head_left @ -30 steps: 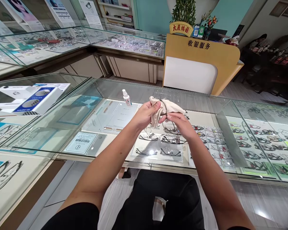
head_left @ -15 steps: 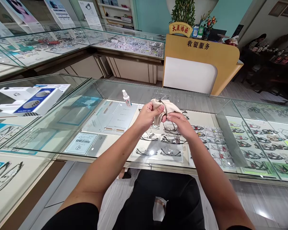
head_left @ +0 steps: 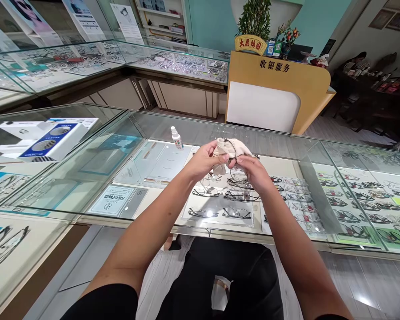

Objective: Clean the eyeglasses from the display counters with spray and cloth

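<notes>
Above the glass counter, my left hand pinches a cream cloth against a pair of dark, thin-rimmed eyeglasses. The cloth bunches over part of the frame and hides much of it. My right hand is closed at the near side of the eyeglasses, thumb and fingers pressed on the frame. A small white spray bottle stands upright on the glass, to the left of my hands. Under the glass below them lie several display eyeglasses.
White and blue boxes rest on the left counter. Beneath the glass are a light blue card and, farther right, rows of frames. Across the aisle stands a yellow cashier desk with a potted plant.
Both hands have shifted slightly right and down with the cloth and eyeglasses. The cloth has turned, and more of the dark rim shows against it. The bottle has stayed put.
</notes>
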`<state>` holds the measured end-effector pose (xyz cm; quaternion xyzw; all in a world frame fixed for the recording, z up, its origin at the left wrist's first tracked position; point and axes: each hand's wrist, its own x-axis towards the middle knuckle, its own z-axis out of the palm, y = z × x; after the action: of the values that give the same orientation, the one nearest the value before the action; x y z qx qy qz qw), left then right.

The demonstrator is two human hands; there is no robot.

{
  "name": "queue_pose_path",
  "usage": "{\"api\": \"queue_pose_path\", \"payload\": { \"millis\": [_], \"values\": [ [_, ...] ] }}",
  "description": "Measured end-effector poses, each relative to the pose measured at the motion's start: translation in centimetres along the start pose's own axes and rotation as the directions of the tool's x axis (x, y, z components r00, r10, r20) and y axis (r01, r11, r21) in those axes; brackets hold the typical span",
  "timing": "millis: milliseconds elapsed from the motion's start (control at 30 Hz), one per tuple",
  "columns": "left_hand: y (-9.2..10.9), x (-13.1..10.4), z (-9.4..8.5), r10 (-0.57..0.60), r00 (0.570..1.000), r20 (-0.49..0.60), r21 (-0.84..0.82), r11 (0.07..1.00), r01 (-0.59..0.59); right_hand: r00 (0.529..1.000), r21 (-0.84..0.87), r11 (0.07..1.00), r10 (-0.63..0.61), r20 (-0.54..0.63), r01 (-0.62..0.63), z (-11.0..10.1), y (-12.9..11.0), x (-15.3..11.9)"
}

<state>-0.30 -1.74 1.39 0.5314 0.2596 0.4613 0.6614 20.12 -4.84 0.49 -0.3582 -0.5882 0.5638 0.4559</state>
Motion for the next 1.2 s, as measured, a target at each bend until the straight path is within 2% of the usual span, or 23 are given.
{"api": "queue_pose_path", "payload": {
  "millis": [300,567,733,833,1000,1100,1200],
  "values": [
    [0.1,-0.3,1.0,-0.010,0.998,-0.069,-0.036,0.999,0.007,1.000,0.030,0.999,0.016,-0.010,-0.015,0.3,0.0,-0.1],
    [0.2,-0.4,1.1,0.010,1.000,0.016,-0.017,1.000,-0.010,1.000,-0.060,0.998,-0.030,-0.008,0.030,0.7,-0.2,-0.3],
    [-0.4,-0.2,1.5,0.070,0.992,-0.108,0.004,0.998,-0.070,0.999,-0.195,0.980,-0.031,-0.014,0.027,1.2,-0.5,-0.6],
    [-0.8,-0.2,1.7,0.095,0.987,-0.129,0.000,0.995,-0.095,0.999,-0.204,0.978,-0.047,0.013,0.049,1.5,-0.8,-0.7],
    [-0.7,-0.2,1.6,0.024,0.995,-0.102,-0.020,0.999,-0.027,0.994,-0.187,0.980,-0.050,0.093,0.066,1.9,-1.0,-0.8],
    [-0.5,0.1,1.1,-0.035,0.995,-0.095,-0.105,0.994,0.025,0.995,-0.200,0.976,-0.074,0.062,0.085,1.7,-1.1,-0.8],
    [-0.4,0.6,0.4,-0.067,0.988,-0.138,-0.215,0.976,0.036,0.994,-0.212,0.971,-0.104,0.030,0.108,1.3,-1.4,-0.8]
  ]
}}
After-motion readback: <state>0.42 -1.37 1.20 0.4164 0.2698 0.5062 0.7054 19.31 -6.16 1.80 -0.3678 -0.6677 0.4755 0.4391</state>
